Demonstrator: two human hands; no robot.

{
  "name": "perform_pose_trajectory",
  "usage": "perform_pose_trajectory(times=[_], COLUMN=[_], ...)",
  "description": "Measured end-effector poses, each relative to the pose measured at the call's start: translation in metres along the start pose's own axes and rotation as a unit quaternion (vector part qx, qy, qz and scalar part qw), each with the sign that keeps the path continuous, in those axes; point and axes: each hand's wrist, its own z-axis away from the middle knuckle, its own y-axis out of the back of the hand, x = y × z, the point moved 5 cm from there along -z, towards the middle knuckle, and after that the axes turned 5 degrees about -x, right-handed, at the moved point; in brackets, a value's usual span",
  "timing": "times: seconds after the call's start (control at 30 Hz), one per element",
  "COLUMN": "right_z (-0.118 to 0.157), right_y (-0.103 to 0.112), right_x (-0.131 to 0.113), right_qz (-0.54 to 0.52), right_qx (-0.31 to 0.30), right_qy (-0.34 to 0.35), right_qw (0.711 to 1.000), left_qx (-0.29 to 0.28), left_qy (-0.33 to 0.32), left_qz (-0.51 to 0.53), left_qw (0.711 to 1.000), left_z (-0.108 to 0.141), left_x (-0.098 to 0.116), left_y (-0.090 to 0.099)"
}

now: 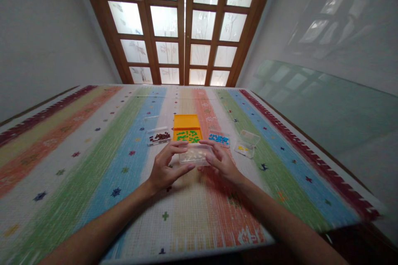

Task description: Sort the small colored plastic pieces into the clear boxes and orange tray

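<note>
A small clear plastic box [194, 157] with pale pieces inside is between my hands, just in front of the other boxes. My left hand [166, 163] holds its left side, with fingers along the top and the thumb along the lower front edge. At its right end, my right hand [222, 161] grips with the index finger over the top and the thumb against the front. Behind it, an open yellow box [185, 121] contains many small green pieces [188, 136]. Whether the clear box touches the cloth cannot be told.
To the left is a clear box of dark brown pieces [161, 136]. On the right are a clear box with blue pieces [218, 138] and an open clear box with a few yellow pieces [244, 148]. A striped cloth [130, 174] covers the table; wooden glazed doors [185, 45] stand beyond.
</note>
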Motion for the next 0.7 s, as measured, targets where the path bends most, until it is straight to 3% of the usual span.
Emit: perform_pose_trajectory(times=[0.13, 0.47, 0.7], right_z=[0.0021, 0.0032, 0.0027], right_y=[-0.0017, -0.0034, 0.0035], right_x=[0.0041, 0.0038, 0.0007], right_qz=[-0.065, -0.067, 0.037], right_qx=[0.018, 0.048, 0.012], right_qy=[-0.052, -0.073, -0.035], right_qw=[0.996, 0.994, 0.999], left_qx=[-0.017, -0.039, -0.058], left_qy=[-0.015, -0.018, -0.034], left_qz=[-0.01, -0.034, -0.049], left_qw=[1.0, 0.998, 0.997], left_z=[0.0017, 0.0022, -0.002], left_x=[-0.0011, 0.0012, 0.0062], left_y=[-0.0038, -0.0068, -0.0062])
